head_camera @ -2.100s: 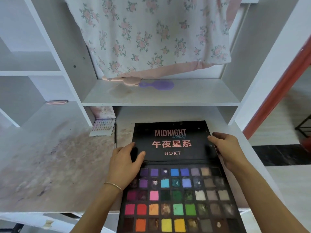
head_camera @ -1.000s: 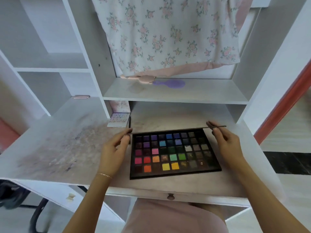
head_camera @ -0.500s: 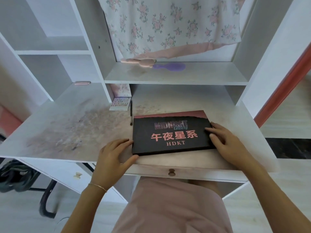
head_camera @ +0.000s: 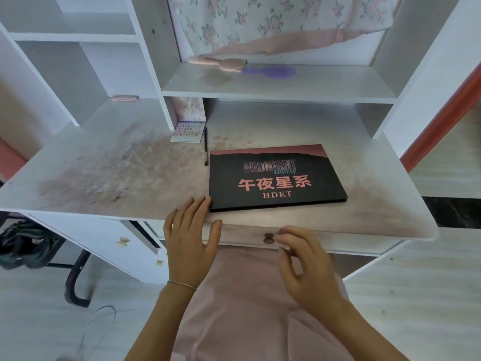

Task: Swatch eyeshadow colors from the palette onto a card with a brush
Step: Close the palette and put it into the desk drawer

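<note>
Pink brush (head_camera: 218,63) & purple brush (head_camera: 270,72) on shelf (head_camera: 325,86).

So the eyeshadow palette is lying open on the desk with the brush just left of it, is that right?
Not quite: in the head view the palette lies closed, its black printed lid facing up. The brush does lie on the desk just left of it.

The closed lid of the eyeshadow palette (head_camera: 276,178) carried four lines of print. The top line read "MIDNIGHT" in metallic capitals, with "Galaxy" in script beneath it. Large pink Chinese characters read "午夜星系". The bottom line read "HDKT" in pink capitals. No other text was legible.
</note>
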`<control>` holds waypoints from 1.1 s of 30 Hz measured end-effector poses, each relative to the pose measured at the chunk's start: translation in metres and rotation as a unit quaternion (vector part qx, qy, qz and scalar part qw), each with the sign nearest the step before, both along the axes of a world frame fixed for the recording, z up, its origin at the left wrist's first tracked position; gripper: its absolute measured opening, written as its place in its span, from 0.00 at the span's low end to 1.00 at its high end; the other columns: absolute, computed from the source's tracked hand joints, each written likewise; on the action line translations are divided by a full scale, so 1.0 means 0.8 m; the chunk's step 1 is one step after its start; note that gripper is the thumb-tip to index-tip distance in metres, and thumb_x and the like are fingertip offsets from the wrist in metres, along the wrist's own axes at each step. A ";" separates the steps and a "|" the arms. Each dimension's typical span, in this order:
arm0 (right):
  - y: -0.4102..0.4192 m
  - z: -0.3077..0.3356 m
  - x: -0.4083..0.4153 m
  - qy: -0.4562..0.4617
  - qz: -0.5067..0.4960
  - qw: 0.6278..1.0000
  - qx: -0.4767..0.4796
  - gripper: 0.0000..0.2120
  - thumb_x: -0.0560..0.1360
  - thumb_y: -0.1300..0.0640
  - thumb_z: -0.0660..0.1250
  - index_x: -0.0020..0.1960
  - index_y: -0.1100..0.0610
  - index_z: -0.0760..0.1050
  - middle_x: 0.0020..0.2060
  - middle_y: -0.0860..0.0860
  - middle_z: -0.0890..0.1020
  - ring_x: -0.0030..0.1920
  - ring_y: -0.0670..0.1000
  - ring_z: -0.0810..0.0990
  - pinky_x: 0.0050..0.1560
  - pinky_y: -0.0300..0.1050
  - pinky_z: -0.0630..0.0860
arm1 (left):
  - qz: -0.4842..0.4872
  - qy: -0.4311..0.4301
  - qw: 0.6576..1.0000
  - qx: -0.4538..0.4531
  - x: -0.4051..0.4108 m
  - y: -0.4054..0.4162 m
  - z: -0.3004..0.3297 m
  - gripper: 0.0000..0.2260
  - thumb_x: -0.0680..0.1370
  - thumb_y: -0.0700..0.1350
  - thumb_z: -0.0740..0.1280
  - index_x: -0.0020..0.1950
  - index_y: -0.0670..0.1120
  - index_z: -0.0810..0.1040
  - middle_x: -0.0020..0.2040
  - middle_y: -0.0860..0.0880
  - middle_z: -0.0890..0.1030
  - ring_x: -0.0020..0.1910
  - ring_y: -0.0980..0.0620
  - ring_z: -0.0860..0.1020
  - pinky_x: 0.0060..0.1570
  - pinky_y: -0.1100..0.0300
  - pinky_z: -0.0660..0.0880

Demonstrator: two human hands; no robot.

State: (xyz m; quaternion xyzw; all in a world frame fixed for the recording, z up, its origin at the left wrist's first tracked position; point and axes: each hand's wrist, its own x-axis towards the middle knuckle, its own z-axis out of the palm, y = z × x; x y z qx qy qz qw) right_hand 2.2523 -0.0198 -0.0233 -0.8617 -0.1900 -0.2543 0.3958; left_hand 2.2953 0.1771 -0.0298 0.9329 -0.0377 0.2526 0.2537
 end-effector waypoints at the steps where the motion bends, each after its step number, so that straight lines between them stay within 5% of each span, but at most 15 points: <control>1: 0.008 -0.005 -0.005 0.036 -0.012 0.999 0.019 0.06 0.73 0.57 0.61 0.49 0.53 0.74 0.42 0.42 0.77 0.41 0.37 0.74 0.43 0.26 0.70 | 0.001 -0.003 1.000 0.002 0.000 0.000 -0.001 0.20 0.75 0.51 0.58 0.62 0.43 0.74 0.61 0.46 0.77 0.64 0.48 0.71 0.66 0.56 0.56; 4: 0.021 -0.023 0.007 0.299 -0.084 0.950 0.031 0.09 0.76 0.45 0.58 0.44 0.47 0.74 0.33 0.39 0.79 0.37 0.41 0.78 0.37 0.29 0.71 | 0.004 -0.008 1.000 0.006 0.001 0.001 -0.004 0.20 0.75 0.51 0.58 0.62 0.43 0.74 0.61 0.46 0.77 0.64 0.46 0.72 0.66 0.55 0.58; 7: 0.019 -0.046 0.034 0.455 -0.156 0.877 -0.006 0.20 0.76 0.40 0.55 0.49 0.54 0.77 0.41 0.49 0.83 0.46 0.53 0.80 0.45 0.42 0.74 | 0.006 -0.013 1.000 0.009 0.001 0.001 -0.006 0.20 0.75 0.51 0.58 0.62 0.43 0.75 0.61 0.46 0.77 0.64 0.46 0.72 0.65 0.54 0.59; 19: 0.038 -0.050 0.033 0.420 -0.185 0.885 0.083 0.19 0.74 0.48 0.58 0.33 0.59 0.77 0.31 0.53 0.83 0.29 0.51 0.76 0.35 0.46 0.75 | -0.011 -0.005 1.000 -0.001 0.002 0.005 0.001 0.20 0.75 0.53 0.58 0.62 0.44 0.75 0.61 0.46 0.77 0.63 0.46 0.72 0.65 0.56 0.58; 26: 0.026 -0.046 -0.020 0.429 -0.143 0.891 0.036 0.18 0.74 0.48 0.61 0.27 0.51 0.73 0.30 0.48 0.83 0.35 0.48 0.81 0.44 0.48 0.77 | -0.053 -0.090 0.991 -0.089 -0.033 0.006 -0.002 0.13 0.74 0.49 0.65 0.53 0.43 0.79 0.50 0.47 0.78 0.52 0.54 0.72 0.55 0.59 0.68; 30: 0.020 -0.032 -0.022 0.442 -0.100 0.891 0.013 0.16 0.76 0.49 0.60 0.37 0.55 0.78 0.36 0.49 0.84 0.41 0.51 0.82 0.48 0.49 0.76 | -0.082 -0.075 0.993 -0.046 -0.050 0.000 -0.010 0.10 0.73 0.48 0.65 0.48 0.43 0.81 0.45 0.47 0.80 0.49 0.53 0.73 0.52 0.61 0.67; 33: 0.009 -0.019 -0.027 0.402 -0.108 0.902 -0.114 0.12 0.76 0.47 0.60 0.44 0.51 0.80 0.38 0.45 0.83 0.42 0.49 0.80 0.42 0.44 0.75 | -0.083 -0.029 0.996 0.000 -0.050 0.001 -0.010 0.12 0.72 0.51 0.64 0.48 0.46 0.81 0.45 0.49 0.81 0.49 0.54 0.73 0.54 0.61 0.63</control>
